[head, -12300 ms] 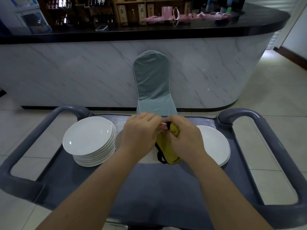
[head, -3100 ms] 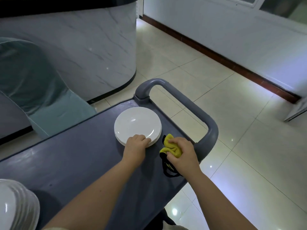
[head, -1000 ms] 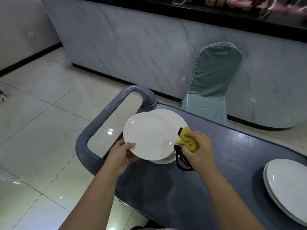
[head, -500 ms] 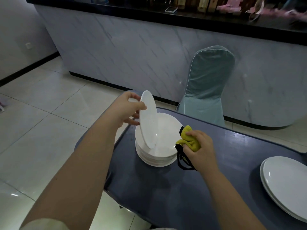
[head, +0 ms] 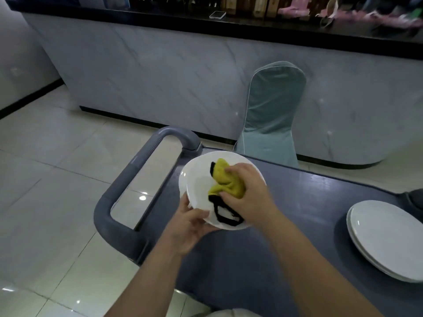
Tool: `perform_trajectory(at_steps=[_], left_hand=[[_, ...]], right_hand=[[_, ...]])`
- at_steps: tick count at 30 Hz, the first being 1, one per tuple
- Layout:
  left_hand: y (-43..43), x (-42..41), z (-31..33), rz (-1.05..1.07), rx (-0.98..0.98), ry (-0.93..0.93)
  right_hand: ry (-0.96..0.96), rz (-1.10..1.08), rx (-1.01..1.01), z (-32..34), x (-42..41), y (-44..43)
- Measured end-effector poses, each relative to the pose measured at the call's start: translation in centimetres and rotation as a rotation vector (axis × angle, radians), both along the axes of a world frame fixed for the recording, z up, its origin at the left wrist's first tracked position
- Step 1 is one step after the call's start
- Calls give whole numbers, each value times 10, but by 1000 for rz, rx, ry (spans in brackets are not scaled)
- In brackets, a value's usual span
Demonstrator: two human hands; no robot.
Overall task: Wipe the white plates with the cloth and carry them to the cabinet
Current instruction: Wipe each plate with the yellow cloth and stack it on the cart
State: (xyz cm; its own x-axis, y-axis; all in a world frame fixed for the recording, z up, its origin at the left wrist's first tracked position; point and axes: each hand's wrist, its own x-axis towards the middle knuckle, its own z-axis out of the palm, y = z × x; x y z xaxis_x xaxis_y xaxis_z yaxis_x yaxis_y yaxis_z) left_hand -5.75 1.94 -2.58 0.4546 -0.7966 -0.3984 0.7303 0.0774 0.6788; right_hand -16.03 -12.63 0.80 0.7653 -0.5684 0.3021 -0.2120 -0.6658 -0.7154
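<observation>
While your right hand (head: 249, 197) bunches the yellow cloth (head: 225, 181) in curled fingers and presses it to the face of the white plate (head: 196, 186), your left hand (head: 190, 227) grips that plate at its near rim. The thumb lies on top; the fingers beneath are hidden. The plate sits over the left end of the grey cart (head: 297, 213), just beside the cart handle (head: 128, 179). Plate and hand cover whatever lies under them, so you cannot tell whether the plate is touching anything below. The cloth's black strap (head: 225, 216) loops out over the plate's near edge. At the right end, a second stack of plates (head: 384, 239) is cut off by the frame edge, and motion blur softens both forearms.

Half a second ago your left hand held this plate up on edge above a stack that was in plain sight, with the cloth held off to its right. Now the plate faces up, the cloth is on it and that stack is out of sight.

Behind the covered chair (head: 272, 115), the marble-fronted counter (head: 160, 72) carries a phone (head: 218, 14) and blurred items. Any lettering there is too smeared to read.
</observation>
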Motion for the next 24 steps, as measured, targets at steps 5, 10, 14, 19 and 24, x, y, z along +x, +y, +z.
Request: perform_trajectory(at_steps=[5,10,14,19,24], left_hand=[[-13,-12,7,-53,-87,-74],[-29,-40,15,-134,-88,-133],[-36,-45,17,-187,-161,-145],[-41,-51,15,-227,-154,-96],[-51,-82,11,-389,-167,-115]], right_hand=[[116,-181,16,-12,-33,16],[90,-481,-5,-6,-48,8],[-54,-372,-280,-1,-52,9],[43,-209,-607,-17,-122,-18],[38,-665,-552,15,-114,-55]])
